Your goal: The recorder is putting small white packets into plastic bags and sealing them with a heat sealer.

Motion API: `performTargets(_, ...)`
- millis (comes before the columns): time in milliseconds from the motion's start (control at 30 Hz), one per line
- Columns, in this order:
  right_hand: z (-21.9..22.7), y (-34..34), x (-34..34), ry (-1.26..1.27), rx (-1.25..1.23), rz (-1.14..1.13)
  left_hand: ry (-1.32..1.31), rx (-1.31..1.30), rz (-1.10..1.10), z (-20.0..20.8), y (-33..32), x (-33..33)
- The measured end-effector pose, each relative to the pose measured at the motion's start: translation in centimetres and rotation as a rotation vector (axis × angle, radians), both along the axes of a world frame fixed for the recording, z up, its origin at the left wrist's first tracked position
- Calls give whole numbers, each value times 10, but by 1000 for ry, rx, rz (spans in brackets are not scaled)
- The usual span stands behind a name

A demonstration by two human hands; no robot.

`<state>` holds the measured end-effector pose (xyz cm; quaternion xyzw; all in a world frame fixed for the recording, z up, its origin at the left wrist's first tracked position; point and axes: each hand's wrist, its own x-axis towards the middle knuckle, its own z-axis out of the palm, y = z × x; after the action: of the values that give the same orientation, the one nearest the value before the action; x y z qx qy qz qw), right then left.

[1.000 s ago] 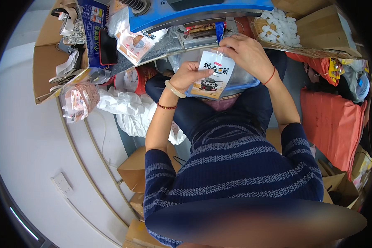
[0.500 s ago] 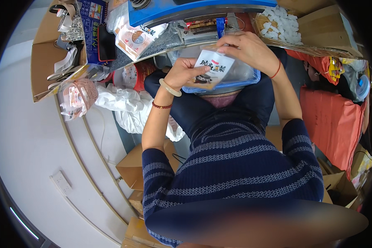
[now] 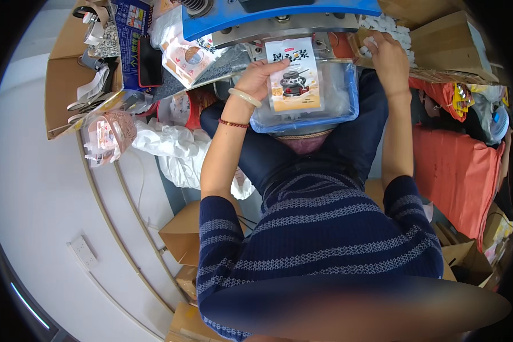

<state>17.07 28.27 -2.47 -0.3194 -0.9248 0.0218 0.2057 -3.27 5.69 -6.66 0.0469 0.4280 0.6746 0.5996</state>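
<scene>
My left hand (image 3: 256, 80) pinches a flat white pouch (image 3: 294, 82) by its left edge. The pouch has dark lettering, a picture of a black mill and an orange lower part, and it stands upright over a blue-rimmed tray (image 3: 347, 105) on my lap. Its top reaches the metal front of a blue machine (image 3: 279, 21). My right hand (image 3: 389, 60) is at the box of small white plastic pieces (image 3: 402, 35), its fingers bent and closed on one small white plastic piece (image 3: 370, 43). Part of the heap is hidden behind that hand.
More printed pouches (image 3: 185, 57) lie on the grey worktop at left, near a dark phone (image 3: 149, 62). An open cardboard box (image 3: 68, 74) stands farther left. A brown carton (image 3: 453, 43) is at the far right, with a red-orange bag (image 3: 453, 176) below it.
My right hand has left the pouch and moved right to the white plastic pieces. My left hand has raised the pouch forward and turned it upright. The blue machine shows slightly lower in view.
</scene>
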Motion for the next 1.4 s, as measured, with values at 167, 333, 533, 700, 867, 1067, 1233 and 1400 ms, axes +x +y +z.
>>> performTargets(167, -35, 40, -2, -142, -162, 81, 499, -117, 175, -14, -15, -12)
performTargets(333, -32, 30, -3, 84, -265, 50, 2083, -286, 551, -22, -53, -86)
performTargets(533, -2, 11, 23, 460, -720, 15, 2160, -326, 135, -44, -104, -43)
performTargets(700, 13, -57, 17, 475, -678, 353, 1409, -408, 307, -5, -93, -26)
performTargets(867, 47, -115, -22, 506, -1092, 370, 1073, -151, 232, 37, -73, 12)
performTargets(1067, 61, -102, -47, 581, -563, 727, 863, -100, 61, 65, -50, 32)
performTargets(1233, 49, -79, -43, 63, -603, 714, 479, -53, -274, 35, -58, 26)
performTargets(1400, 9, -47, -36, 245, -202, 438, 62, -44, -87, 6, -23, 21)
